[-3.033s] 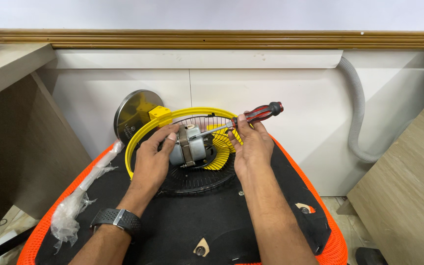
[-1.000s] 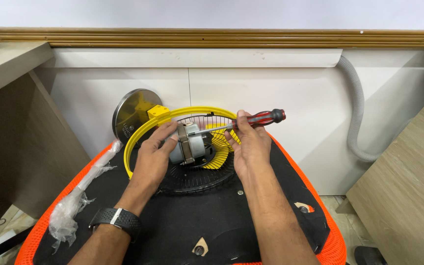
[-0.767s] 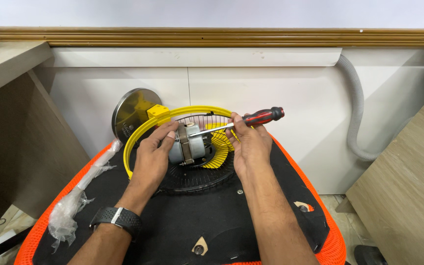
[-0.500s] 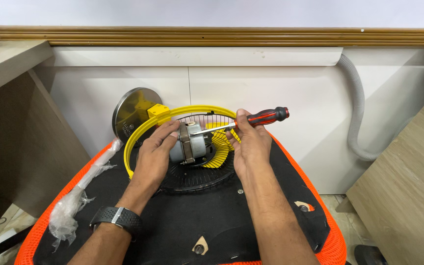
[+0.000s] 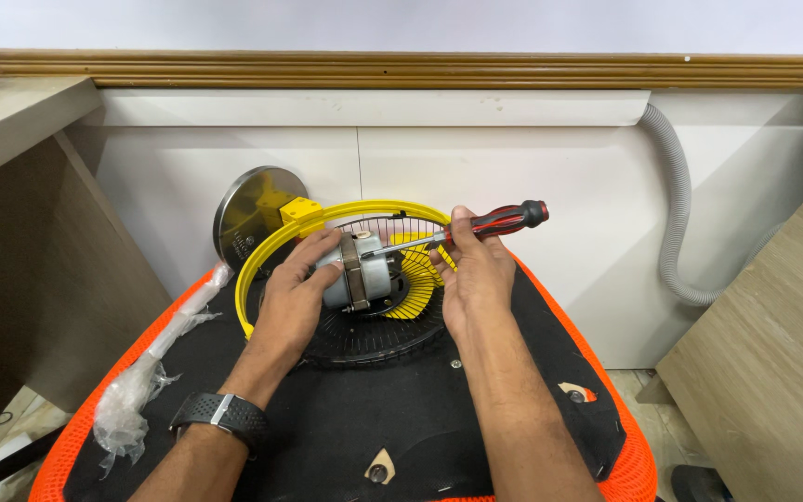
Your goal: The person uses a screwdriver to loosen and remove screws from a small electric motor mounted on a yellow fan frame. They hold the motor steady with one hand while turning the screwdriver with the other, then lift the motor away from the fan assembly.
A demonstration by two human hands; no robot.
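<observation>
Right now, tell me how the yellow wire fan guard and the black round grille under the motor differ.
The yellow-rimmed wire fan guard stands tilted up on edge behind the silver motor; the black round plastic grille lies flat on the black seat. The guard has a bright yellow rim with thin wires; the grille is all black with close ribs. Both are round.

Motor (image 5: 364,272) dull grey metal; fan guard (image 5: 276,240) glossy yellow plastic; screwdriver (image 5: 476,226) handle glossy red-black.
</observation>
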